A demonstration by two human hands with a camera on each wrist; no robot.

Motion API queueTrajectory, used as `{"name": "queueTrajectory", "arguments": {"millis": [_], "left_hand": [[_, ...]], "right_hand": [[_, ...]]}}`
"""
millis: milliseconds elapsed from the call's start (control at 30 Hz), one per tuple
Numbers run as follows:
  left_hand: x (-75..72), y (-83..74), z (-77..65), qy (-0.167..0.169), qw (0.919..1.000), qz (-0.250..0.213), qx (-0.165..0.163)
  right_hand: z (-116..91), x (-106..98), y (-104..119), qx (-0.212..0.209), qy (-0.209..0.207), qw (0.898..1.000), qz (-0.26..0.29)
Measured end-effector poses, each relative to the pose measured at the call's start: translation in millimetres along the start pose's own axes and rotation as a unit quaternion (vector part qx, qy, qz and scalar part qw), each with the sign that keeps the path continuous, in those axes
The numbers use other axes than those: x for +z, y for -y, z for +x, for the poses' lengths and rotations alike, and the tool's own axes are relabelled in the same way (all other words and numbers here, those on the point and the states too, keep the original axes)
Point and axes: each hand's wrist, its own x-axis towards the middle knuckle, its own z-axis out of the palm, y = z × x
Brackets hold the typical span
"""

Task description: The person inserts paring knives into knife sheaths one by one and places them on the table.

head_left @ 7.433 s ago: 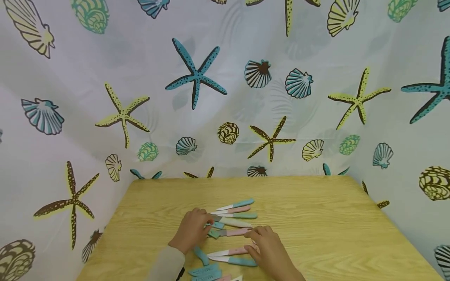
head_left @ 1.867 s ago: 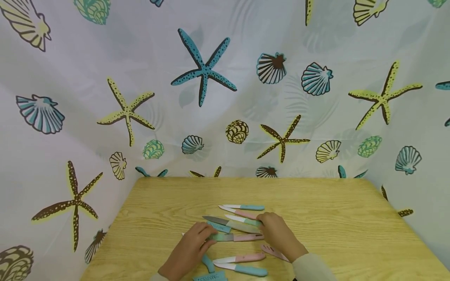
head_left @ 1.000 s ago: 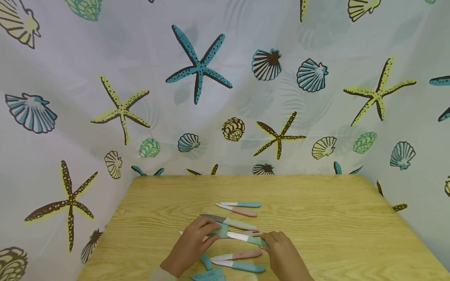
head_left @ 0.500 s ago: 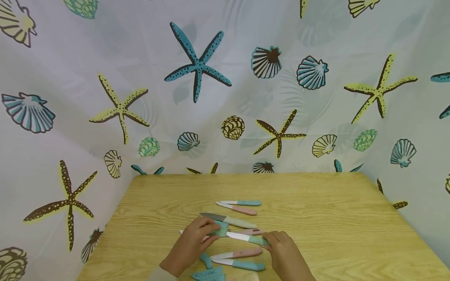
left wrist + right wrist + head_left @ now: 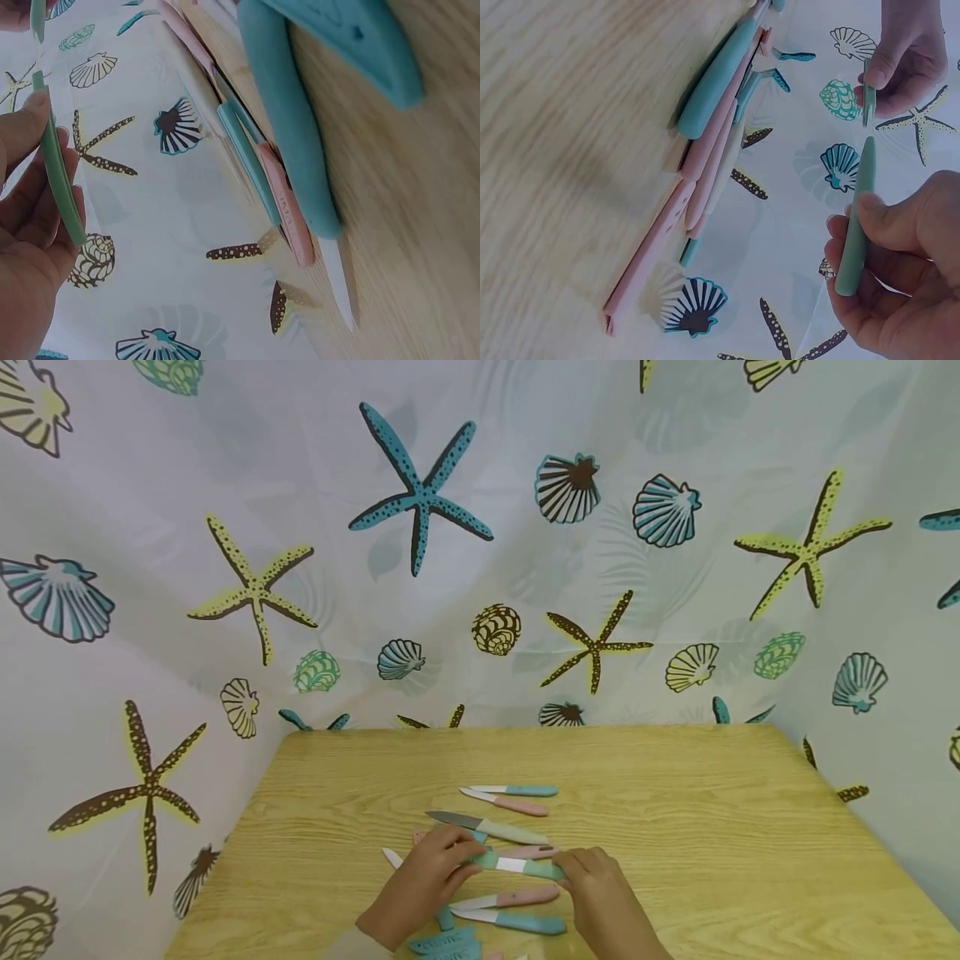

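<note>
My right hand (image 5: 603, 893) grips a small knife by its green handle (image 5: 542, 869), held above the table. My left hand (image 5: 423, 881) pinches a green blade sheath (image 5: 56, 165) between thumb and fingers. The two lie in line, and the front of the white blade (image 5: 512, 865) is inside the sheath; only a short stretch shows between sheath and handle. Beneath them lies a pink-handled knife (image 5: 528, 852). Just behind is a knife with a grey blade and cream handle (image 5: 513, 832). The left hand hides part of the things under it.
Farther back lie a blue-handled knife (image 5: 531, 791) and a pink-handled knife (image 5: 522, 807). Nearer are another pink knife (image 5: 528, 895) and blue knife (image 5: 528, 923). Blue sheaths (image 5: 446, 943) lie at the front. A bare white blade (image 5: 392, 857) points out left of the left hand.
The right hand has picked the green knife out of the back row and brought it nearer. Over the last half second its blade has slid into the sheath in the left hand.
</note>
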Motion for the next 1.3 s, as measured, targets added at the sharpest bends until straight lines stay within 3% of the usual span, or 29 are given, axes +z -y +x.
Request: {"name": "queueTrajectory", "arguments": {"millis": [233,500,667,800,1000,1100,1200,1300], "left_hand": [[4.6,-9.7,6.5,0.009,0.9997,0.012,0.021],[4.6,-10.6,8.0,0.022,0.9996,0.000,0.016],[4.0,-9.9,6.7,0.014,0.9984,0.015,0.052],[3.6,-10.7,6.8,0.019,0.9970,0.025,0.071],[3.5,-11.4,6.1,0.045,0.9977,0.017,0.048],[2.8,-10.9,5.6,0.039,0.9989,0.013,0.020],[0.5,-7.8,5.8,0.012,0.9997,0.021,0.001],[-3.0,-2.4,5.1,-0.018,0.9994,0.030,-0.004]], "right_hand": [[4.3,2.5,9.6,-0.010,0.011,1.000,0.000],[3.6,1.9,17.1,-0.021,0.028,0.999,0.012],[3.0,4.4,18.3,-0.050,0.007,0.999,0.021],[3.9,5.0,19.9,-0.049,0.029,0.998,0.036],[6.4,5.2,19.3,-0.041,0.065,0.995,0.060],[8.1,3.4,14.6,-0.017,0.082,0.993,0.084],[10.9,0.9,3.8,0.043,0.090,0.989,0.106],[15.1,-0.8,-13.8,0.105,0.072,0.985,0.116]]}}
